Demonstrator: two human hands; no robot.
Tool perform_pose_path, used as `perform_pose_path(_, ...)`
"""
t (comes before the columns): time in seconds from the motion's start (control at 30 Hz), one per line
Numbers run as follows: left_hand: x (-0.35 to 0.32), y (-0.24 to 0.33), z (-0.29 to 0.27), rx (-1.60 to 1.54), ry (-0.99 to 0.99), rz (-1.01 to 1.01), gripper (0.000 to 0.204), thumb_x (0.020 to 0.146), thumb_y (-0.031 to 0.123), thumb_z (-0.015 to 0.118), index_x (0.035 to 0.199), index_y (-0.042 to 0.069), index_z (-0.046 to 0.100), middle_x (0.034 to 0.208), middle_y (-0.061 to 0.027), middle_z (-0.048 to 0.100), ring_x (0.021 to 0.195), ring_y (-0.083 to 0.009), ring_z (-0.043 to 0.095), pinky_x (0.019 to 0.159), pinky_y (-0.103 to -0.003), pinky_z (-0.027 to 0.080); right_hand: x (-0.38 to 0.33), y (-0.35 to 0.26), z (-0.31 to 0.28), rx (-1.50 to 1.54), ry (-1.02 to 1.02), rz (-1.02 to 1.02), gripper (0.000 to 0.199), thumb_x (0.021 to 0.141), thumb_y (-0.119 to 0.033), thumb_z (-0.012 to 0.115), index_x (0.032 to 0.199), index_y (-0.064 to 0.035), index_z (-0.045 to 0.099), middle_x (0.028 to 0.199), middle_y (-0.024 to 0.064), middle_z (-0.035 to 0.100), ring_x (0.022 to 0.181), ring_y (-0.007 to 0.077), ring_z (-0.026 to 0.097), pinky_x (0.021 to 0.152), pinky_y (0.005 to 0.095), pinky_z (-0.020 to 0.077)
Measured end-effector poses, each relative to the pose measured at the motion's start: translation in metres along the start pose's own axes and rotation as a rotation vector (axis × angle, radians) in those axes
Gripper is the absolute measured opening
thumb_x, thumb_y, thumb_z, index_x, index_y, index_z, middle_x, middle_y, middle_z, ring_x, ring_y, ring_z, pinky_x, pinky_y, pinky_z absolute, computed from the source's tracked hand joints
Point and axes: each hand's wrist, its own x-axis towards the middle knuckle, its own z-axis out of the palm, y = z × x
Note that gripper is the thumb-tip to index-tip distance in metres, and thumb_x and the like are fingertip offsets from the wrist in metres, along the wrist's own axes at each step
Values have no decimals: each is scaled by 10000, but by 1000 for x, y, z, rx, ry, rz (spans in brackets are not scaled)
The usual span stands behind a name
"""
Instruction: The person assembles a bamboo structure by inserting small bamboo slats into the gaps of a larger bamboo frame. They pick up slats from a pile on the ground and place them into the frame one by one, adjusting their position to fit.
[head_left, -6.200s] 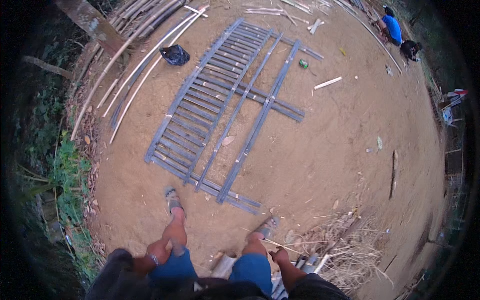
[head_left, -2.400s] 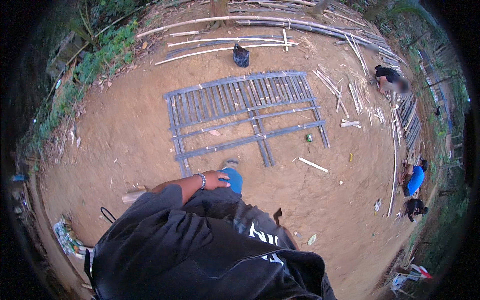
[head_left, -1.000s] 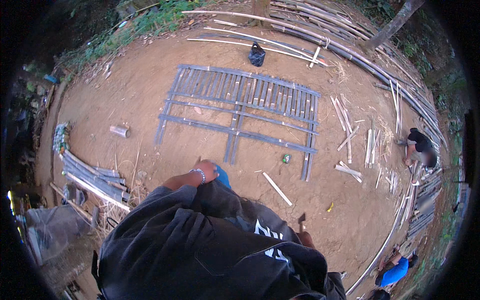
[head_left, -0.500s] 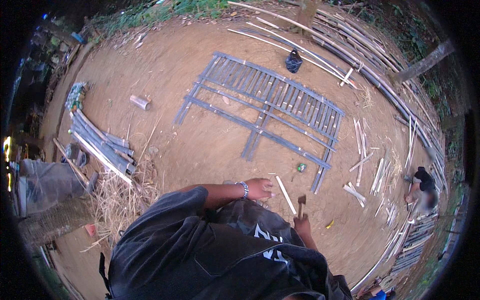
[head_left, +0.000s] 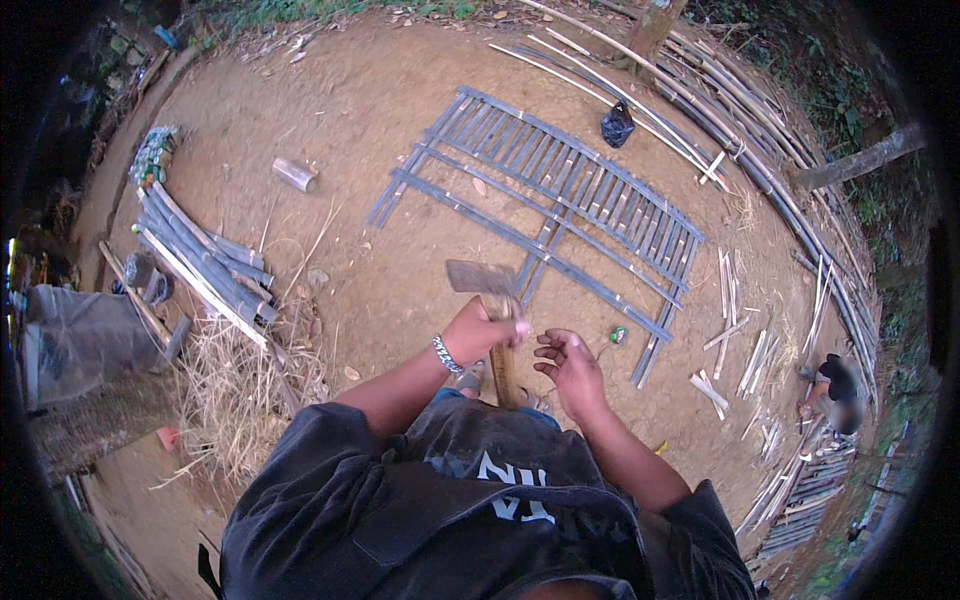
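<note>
In front of my body, my left hand (head_left: 480,330), with a chain bracelet at its wrist, is wrapped round a hatchet. The hatchet (head_left: 482,277) has a wide, flat brownish blade pointing left and a wooden handle running down toward my feet. Just to the right, my right hand (head_left: 570,365) hangs with its fingers apart and loosely bent; no object shows in it. Beyond both hands, a lattice frame of dark bamboo strips (head_left: 560,190) lies on the dirt, its slats close together along the far side.
A small green container (head_left: 618,334) sits near the frame's right corner. Bamboo poles (head_left: 205,250) and dry straw (head_left: 235,400) lie left. Split strips (head_left: 760,355) lie right, near a crouching person (head_left: 835,390). A black plastic bag (head_left: 618,124) stands beyond the frame.
The hatchet has passed from my right hand to my left. Both hands have come up before my body. A pale strip seen near my hands earlier no longer shows.
</note>
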Motion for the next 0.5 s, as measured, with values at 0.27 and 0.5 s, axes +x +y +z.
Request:
perform_pose_path(0.27,-35,41,82,263,-117,318,507,701,288,895,1051,36,630,980,-63,654,924,-158,607,841,-317,493,-27,-51,59,-193,-123,-106,725,1060,-538,174,1165,56,575,1149,136,606,1091,236,575,1014,366,418)
perform_pose_path(0.5,-43,16,90,226,-213,187,351,749,266,868,810,59,591,791,-40,608,745,-150,576,683,-337,475,-34,-36,46,-424,-5,-366,684,1049,-541,240,909,24,599,895,115,599,871,206,575,807,338,454)
